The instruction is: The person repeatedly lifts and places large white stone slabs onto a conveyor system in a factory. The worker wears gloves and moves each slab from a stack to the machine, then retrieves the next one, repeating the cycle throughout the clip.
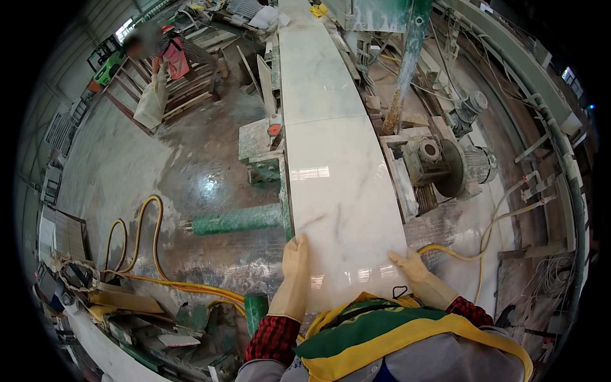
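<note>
A polished white stone slab [344, 191] with faint grey veins lies in front of me, its near end close to my body. My left hand [294, 270], in a long cream rubber glove, holds the slab's left edge near that end. On the opposite edge, my right hand [418, 272] grips with its thumb on top; it wears a matching glove. The undersides of both grips are hidden by the slab. Farther off, a second pale slab [316, 70] follows end to end, with a thin seam between the two. A green and yellow apron [382, 334] covers my front.
A motor with a round housing [452, 167] stands right of the line; a green cylinder [237, 219] juts out left. Yellow hoses [153, 235] loop across the wet floor. Stone offcuts [178, 340] lie lower left. Another person [175, 57] handles a pale slab at a wooden rack.
</note>
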The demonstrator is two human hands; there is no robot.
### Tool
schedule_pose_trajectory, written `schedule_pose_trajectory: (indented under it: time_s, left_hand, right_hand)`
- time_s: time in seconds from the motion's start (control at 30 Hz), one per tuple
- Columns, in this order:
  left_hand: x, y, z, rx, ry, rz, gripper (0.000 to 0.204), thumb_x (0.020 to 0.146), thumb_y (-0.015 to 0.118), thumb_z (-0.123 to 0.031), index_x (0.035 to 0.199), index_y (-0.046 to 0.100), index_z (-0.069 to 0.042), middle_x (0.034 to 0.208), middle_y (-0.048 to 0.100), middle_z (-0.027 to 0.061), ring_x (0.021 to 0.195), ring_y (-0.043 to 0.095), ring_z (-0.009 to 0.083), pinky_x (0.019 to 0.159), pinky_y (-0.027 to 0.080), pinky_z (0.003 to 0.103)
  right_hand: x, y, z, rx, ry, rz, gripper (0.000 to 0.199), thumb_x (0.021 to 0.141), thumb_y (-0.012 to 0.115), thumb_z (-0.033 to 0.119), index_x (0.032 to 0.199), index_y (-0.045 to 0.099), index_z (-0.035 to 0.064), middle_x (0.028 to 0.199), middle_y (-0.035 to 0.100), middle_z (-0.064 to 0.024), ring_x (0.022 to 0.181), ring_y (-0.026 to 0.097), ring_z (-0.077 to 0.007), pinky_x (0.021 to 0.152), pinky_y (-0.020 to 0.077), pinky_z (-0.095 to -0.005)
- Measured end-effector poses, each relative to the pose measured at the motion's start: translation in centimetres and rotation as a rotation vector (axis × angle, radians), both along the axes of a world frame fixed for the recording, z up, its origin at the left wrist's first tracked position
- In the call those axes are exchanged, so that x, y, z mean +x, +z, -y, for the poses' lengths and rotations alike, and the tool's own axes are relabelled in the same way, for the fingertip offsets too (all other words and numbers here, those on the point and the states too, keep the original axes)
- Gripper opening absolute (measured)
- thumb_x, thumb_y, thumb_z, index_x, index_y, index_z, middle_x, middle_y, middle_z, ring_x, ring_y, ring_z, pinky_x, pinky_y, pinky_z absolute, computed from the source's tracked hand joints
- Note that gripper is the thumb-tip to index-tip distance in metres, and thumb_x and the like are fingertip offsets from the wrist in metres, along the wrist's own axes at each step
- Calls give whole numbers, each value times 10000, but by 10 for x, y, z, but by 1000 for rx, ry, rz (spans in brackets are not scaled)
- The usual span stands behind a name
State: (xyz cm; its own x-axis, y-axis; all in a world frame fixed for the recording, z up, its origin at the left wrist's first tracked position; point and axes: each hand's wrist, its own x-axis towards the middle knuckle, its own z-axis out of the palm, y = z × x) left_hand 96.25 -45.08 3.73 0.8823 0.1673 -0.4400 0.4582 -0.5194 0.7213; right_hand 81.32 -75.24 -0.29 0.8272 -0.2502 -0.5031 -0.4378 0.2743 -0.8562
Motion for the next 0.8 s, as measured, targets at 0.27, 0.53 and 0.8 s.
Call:
schedule_pose_trajectory:
  time_s: [0.27, 0.53, 0.8]
  left_hand:
    - [5, -4, 0, -8, -1, -68, 641, 1045, 522, -575, 1298, 736, -26, 1208, 764, 199, 1134, 714, 372, 1009, 511, 457]
    - [8, 2, 0, -17, 3, -89, 629, 1052, 511, -572, 1367, 702, -62, 1272, 751, 189, 1204, 703, 361, 1058, 509, 444]
    - [29, -11, 1, -1, -7, -148, 605, 1053, 528, -582, 1386, 696, -105, 1322, 739, 186, 1245, 694, 381, 1071, 512, 458]
  right_hand:
    - [2, -4, 7, -108, 94, -1, 531, 1005, 792, 301, 1391, 651, -35, 1261, 719, -112, 1129, 655, -198, 982, 553, -376]
    - [4, -4, 1, -90, 9, -25, 568, 997, 809, 317, 1408, 640, -37, 1283, 717, -115, 1166, 657, -209, 1013, 545, -381]
    - [23, -4, 8, -64, 35, -28, 528, 992, 815, 239, 1398, 635, -46, 1284, 701, -100, 1151, 646, -194, 989, 546, -364]
